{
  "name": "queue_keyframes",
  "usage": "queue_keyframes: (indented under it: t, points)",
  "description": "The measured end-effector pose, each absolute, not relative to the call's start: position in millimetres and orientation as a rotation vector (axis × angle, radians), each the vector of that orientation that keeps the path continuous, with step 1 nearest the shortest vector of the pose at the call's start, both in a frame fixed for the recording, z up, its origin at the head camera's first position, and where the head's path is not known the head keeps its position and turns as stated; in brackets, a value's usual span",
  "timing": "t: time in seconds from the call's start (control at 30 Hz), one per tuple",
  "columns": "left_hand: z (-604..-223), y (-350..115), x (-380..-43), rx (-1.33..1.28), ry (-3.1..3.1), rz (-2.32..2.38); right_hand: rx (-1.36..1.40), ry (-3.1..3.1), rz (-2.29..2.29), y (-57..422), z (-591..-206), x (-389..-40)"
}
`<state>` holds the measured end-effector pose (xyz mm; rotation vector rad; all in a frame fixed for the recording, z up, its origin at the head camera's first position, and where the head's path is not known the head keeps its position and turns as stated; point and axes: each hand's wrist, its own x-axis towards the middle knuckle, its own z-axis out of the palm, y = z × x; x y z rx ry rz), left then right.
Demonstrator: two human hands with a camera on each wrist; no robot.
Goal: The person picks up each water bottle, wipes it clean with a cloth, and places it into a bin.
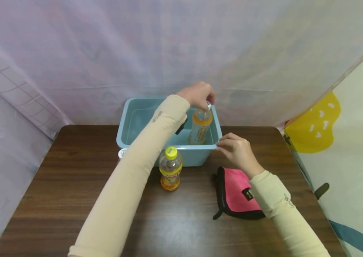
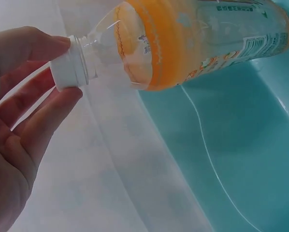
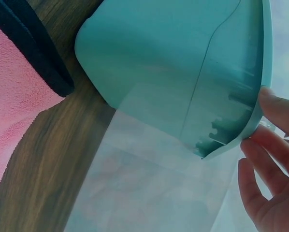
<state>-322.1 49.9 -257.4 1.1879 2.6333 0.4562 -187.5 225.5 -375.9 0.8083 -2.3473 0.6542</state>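
Note:
My left hand [image 1: 199,94] pinches the white cap [image 2: 69,67] of a clear plastic bottle [image 1: 200,125] with an orange band. The bottle stands nearly upright inside the right end of a blue plastic basin [image 1: 121,128]. At the basin's front right corner, my right hand [image 1: 236,150] grips the rim [image 3: 266,63] between thumb and fingers. A second bottle [image 1: 170,171] with a yellow cap and a little orange liquid stands in front of the basin. Behind my left forearm, a white cap [image 1: 122,153] peeks out; the rest of that item is hidden.
A folded pink cloth [image 1: 237,189] with black edging lies on the brown wooden table [image 1: 181,228], under and beside my right wrist. A pale curtain [image 1: 168,46] hangs right behind the basin. Light sheeting with a yellow print [image 1: 316,125] borders the table on the right.

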Motion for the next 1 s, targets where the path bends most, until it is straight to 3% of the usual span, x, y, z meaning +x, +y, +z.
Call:
queue_keyframes:
  t: [1.0]
  points:
    - [-270.3, 40.2, -325.3, 1.019, 2.605, 0.444, 0.797, -2.366, 0.658, 220.9, -375.8, -187.4]
